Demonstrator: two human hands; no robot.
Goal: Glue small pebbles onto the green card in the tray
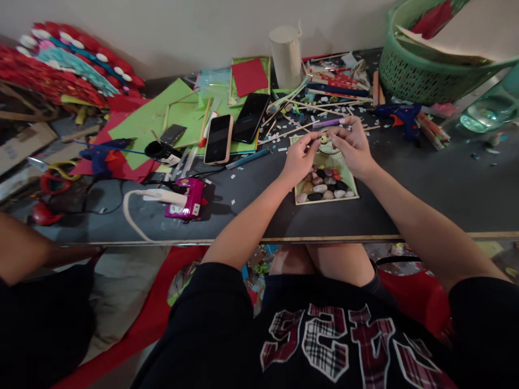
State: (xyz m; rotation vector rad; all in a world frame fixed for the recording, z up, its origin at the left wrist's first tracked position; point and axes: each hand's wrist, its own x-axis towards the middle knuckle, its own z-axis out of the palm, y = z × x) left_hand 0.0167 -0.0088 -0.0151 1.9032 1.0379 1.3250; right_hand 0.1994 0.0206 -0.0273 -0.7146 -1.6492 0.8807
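Observation:
My left hand (300, 158) and my right hand (353, 145) meet above the far part of a small, shallow square tray (326, 200) with a thin pale rim. Between their fingertips is a small yellowish piece with dark spots (323, 139), too small to name. Both hands are closed in a pinch around it. Smooth pebbles (319, 188) in white, brown and black fill the near part of the tray, with a bit of red among them. A pale green surface shows at the tray's right side. Part of a round, clear rim (331, 150) is visible under the fingers.
Two phones (219, 139), green paper (140, 121) and a magenta power adapter (185, 200) lie to the left. Blue glue guns (405, 116) flank the work area. A green basket (425, 75) and a glass (490, 111) stand right. Another person's arm (24, 246) is at left.

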